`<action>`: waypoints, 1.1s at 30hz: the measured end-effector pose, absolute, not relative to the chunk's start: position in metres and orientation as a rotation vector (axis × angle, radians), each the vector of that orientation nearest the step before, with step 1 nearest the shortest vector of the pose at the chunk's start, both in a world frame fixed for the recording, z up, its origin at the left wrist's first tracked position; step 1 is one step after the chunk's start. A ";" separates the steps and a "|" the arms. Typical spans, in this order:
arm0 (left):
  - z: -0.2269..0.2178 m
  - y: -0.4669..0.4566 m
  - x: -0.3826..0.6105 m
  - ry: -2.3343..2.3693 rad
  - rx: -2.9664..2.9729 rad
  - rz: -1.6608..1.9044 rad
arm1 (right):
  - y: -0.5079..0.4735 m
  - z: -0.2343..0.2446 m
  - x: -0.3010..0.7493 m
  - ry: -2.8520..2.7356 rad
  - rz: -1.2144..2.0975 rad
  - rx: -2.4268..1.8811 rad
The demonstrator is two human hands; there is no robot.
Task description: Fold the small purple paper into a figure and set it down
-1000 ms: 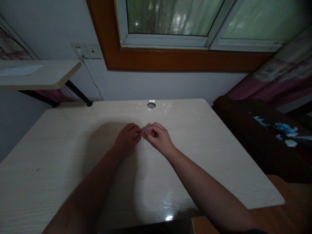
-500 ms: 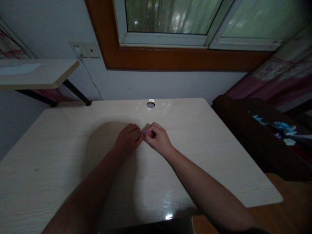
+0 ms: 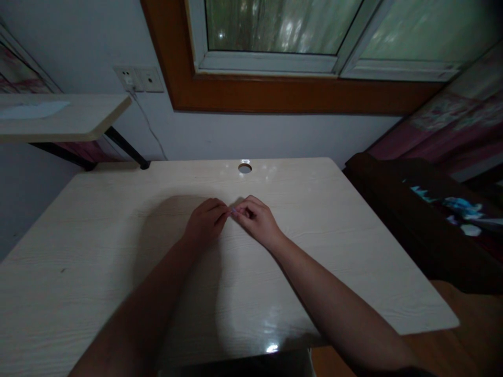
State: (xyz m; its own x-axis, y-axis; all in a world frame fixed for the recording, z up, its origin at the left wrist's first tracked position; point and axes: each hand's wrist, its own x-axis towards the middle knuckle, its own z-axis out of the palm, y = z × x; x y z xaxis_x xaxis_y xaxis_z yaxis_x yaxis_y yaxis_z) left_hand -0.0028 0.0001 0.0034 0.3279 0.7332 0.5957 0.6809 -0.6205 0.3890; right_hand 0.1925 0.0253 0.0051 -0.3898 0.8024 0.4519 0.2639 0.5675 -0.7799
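Note:
Both my hands rest on a pale wooden desk point(image 3: 98, 230), fingertips meeting near its middle. My left hand point(image 3: 205, 222) and my right hand point(image 3: 256, 221) are each closed in a pinch on a tiny pale pinkish thing point(image 3: 233, 211) held between them. It is too small and too dim to name. My forearms reach in from the bottom of the view.
A round cable hole point(image 3: 244, 168) sits at the desk's far edge under a window point(image 3: 275, 31). A second desk point(image 3: 58, 118) stands at the left, with wall sockets point(image 3: 138, 79) and a cord beside it. A dark bed frame point(image 3: 412, 220) lies along the right.
My hands stay pinched together in nearly the same spot; only small finger movements and a slight shift of the view show.

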 end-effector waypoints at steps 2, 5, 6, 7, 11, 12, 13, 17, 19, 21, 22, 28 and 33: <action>0.004 0.000 -0.003 1.331 2.502 1.174 | 0.025 0.006 0.193 -1.941 0.798 -0.855; 0.005 0.000 -0.003 1.324 2.502 1.165 | 0.025 0.008 0.193 -1.955 0.816 -0.826; 0.005 0.000 -0.003 1.325 2.499 1.168 | 0.025 0.009 0.194 -1.958 0.819 -0.819; 0.005 0.000 -0.003 1.329 2.496 1.172 | 0.025 0.009 0.194 -1.960 0.822 -0.817; 0.006 0.001 -0.002 1.330 2.485 1.200 | 0.026 0.009 0.194 -1.958 0.827 -0.823; 0.006 0.001 -0.002 1.325 2.479 1.202 | 0.026 0.008 0.195 -1.954 0.825 -0.823; 0.007 0.001 -0.002 1.322 2.469 1.205 | 0.027 0.007 0.194 -1.951 0.821 -0.823; 0.008 0.002 -0.003 1.320 2.397 1.202 | 0.028 0.004 0.194 -1.926 0.798 -0.825; 0.007 0.002 -0.003 1.326 2.365 1.198 | 0.029 0.002 0.193 -1.920 0.795 -0.831; 0.006 0.002 -0.004 1.330 2.343 1.202 | 0.029 0.002 0.193 -1.921 0.794 -0.847; 0.005 0.003 -0.004 1.328 2.332 1.207 | 0.029 0.002 0.193 -1.921 0.795 -0.854; 0.006 0.003 -0.004 1.319 2.280 1.239 | 0.030 0.002 0.194 -1.877 0.817 -0.869; 0.010 0.002 -0.004 1.309 2.239 1.264 | 0.031 0.000 0.194 -1.843 0.842 -0.869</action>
